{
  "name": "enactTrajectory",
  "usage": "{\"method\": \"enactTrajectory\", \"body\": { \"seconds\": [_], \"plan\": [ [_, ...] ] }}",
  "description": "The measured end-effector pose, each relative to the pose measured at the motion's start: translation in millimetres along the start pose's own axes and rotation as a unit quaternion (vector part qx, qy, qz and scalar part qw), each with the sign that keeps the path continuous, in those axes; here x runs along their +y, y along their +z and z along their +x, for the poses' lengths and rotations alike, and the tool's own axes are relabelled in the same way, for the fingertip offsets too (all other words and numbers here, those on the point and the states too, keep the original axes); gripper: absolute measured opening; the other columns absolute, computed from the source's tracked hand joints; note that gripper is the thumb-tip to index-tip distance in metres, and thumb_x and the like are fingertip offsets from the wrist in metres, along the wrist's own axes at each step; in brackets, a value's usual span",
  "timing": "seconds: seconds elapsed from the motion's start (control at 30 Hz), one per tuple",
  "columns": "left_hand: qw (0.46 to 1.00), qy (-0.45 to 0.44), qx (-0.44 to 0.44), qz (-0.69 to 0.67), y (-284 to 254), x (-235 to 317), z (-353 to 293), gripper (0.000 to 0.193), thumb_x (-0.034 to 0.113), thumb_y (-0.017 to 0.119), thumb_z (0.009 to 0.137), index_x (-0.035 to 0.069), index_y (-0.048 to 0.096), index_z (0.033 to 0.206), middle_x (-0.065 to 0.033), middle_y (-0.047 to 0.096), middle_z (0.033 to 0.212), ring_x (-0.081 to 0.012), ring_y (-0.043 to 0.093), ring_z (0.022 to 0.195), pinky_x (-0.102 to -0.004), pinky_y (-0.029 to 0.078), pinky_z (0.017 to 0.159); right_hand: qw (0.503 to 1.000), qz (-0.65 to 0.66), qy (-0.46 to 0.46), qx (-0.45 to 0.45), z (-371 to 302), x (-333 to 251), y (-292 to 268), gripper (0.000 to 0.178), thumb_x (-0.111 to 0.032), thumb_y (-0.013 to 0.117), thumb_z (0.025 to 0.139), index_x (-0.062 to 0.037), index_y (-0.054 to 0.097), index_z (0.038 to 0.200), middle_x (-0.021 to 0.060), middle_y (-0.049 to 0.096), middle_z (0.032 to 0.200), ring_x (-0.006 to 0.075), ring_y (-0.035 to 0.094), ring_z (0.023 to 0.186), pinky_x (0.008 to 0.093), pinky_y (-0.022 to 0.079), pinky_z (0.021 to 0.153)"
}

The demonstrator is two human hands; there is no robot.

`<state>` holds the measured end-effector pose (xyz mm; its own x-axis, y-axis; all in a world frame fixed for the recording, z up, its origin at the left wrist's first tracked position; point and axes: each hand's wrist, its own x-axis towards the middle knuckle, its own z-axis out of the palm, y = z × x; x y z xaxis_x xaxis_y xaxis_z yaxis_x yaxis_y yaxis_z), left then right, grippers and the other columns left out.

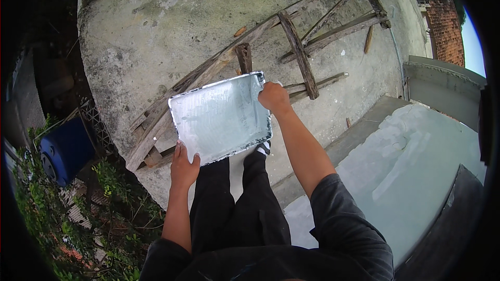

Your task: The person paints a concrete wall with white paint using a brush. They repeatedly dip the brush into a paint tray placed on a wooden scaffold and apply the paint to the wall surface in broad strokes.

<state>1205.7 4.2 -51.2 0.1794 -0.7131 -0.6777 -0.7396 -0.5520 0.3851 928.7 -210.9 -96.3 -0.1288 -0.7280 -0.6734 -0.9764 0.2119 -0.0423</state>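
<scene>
A paint tray (221, 114), coated inside with wet-looking pale grey-white paint and dark along its chipped rim, is held tilted in front of my legs. My left hand (185, 165) grips its lower left edge, thumb over the rim and fingers partly hidden beneath. At the upper right edge, my right hand (274, 97) is closed around the rim. A small whitish bit shows beside that hand; what it is I cannot make out. The tray appears to hold only a thin layer of paint.
Old wooden beams nailed into a frame (299, 54) lie on the stained concrete (151, 31) ahead. A low ledge and a pale-painted surface (416, 161) are at the right. Past the concrete's left edge are a blue tank (67, 151) and leafy plants (114, 213) lower down.
</scene>
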Motion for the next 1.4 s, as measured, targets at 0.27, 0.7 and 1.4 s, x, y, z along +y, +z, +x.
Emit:
{"method": "enactTrajectory", "body": {
  "seconds": [0.27,0.7,1.4],
  "plan": [
    [1.0,0.004,0.003,0.004,0.4,-6.1,-0.7,0.069,0.03,0.056,0.087,-0.006,0.031,0.142,-0.022,0.032,0.148,-0.0361,0.034,0.135,-0.0411,0.031,0.11,0.993,-0.059,-0.088,-0.059,-15.0,-3.8,-9.8,0.036,-0.019,0.054,0.079,-0.0057,0.067,0.11,0.0211,0.066,0.104,0.035,0.063,0.101,0.0417,0.05,0.091],
    [1.0,0.008,-0.011,0.004,-1.7,-3.7,0.1,0.07,0.031,0.056,0.087,-0.006,0.032,0.141,-0.0229,0.032,0.148,-0.0361,0.033,0.135,-0.0411,0.031,0.11,0.991,-0.02,-0.131,-0.017,-26.3,20.2,2.7,0.037,-0.023,0.052,0.083,-0.0061,0.065,0.113,0.0224,0.066,0.101,0.0374,0.064,0.096,0.044,0.052,0.087],
    [0.999,0.001,-0.04,-0.002,-7.9,6.6,-0.9,0.071,0.031,0.055,0.09,-0.009,0.028,0.141,-0.0249,0.027,0.15,-0.0347,0.028,0.139,-0.0381,0.026,0.113,0.994,-0.049,-0.096,0.012,-19.7,3.0,13.2,0.023,-0.02,0.053,0.083,-0.0069,0.067,0.095,0.0191,0.068,0.097,0.0349,0.066,0.091,0.0428,0.053,0.082]
  ]
}}
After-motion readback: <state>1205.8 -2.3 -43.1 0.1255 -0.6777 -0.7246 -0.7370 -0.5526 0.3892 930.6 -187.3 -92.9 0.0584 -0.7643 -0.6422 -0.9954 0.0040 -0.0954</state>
